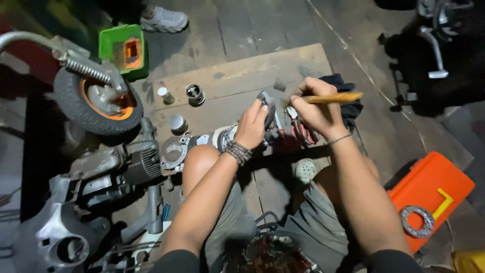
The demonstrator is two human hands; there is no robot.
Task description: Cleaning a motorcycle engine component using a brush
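Near the frame's centre, the left hand (251, 125) was closed around a grey metal engine part (267, 103), which stuck up above its fingers. Just to the right, the right hand (314, 107) pinched a wooden-handled brush (331, 98), its bristle end touching the part. Pliers (299, 130) lay below on the plywood board (237, 76).

Dim concrete floor (262, 30), worn plywood sheet (237, 76) laid on it, harsh light from above, dark edges
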